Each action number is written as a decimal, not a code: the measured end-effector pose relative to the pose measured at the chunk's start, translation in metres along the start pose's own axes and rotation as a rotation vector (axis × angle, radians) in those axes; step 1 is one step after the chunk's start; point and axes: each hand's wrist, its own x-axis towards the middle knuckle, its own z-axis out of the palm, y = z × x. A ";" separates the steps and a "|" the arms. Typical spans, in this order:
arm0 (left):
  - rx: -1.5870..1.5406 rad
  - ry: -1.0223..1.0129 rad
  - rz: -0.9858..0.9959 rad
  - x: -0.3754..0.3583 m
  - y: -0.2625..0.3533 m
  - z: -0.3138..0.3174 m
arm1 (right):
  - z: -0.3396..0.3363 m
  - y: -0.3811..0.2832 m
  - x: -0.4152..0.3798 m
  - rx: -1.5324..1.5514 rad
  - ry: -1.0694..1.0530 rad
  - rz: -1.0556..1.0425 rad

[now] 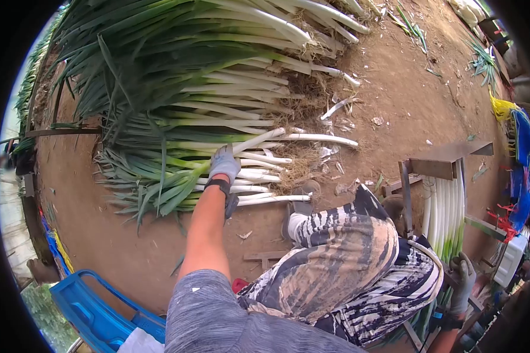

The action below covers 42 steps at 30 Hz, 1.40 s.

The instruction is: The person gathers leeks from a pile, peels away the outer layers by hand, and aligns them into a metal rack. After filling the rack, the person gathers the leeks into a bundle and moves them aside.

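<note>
The large pile of leeks [218, 76] lies on the brown soil floor [406, 112], green leaves to the left and white stalks to the right. At the lower left corner stands a blue plastic seat [94, 306]. On the right, a smaller bundle of leeks [444, 206] lies in a metal frame [433, 167]. The person's gloved left hand [225, 163] is closed around one leek [259, 140] at the near side of the pile. The gloved right hand [463, 275] is beside the bundle; its fingers look bent, but whether they grip something I cannot tell.
</note>
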 end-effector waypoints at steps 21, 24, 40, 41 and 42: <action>-0.076 -0.307 0.296 -0.018 0.032 -0.070 | -0.015 0.015 0.007 -0.084 0.052 0.059; -0.008 -0.208 0.205 0.027 0.042 -0.045 | -0.006 0.004 0.001 -0.074 0.032 0.032; 0.179 -0.124 0.285 0.020 0.050 -0.057 | 0.004 -0.012 -0.006 -0.041 0.096 0.091; 0.178 -0.100 0.297 0.013 0.044 -0.050 | 0.001 -0.009 -0.006 -0.040 0.094 0.092; 0.177 -0.075 0.306 0.006 0.037 -0.045 | 0.003 -0.009 -0.005 -0.038 0.089 0.091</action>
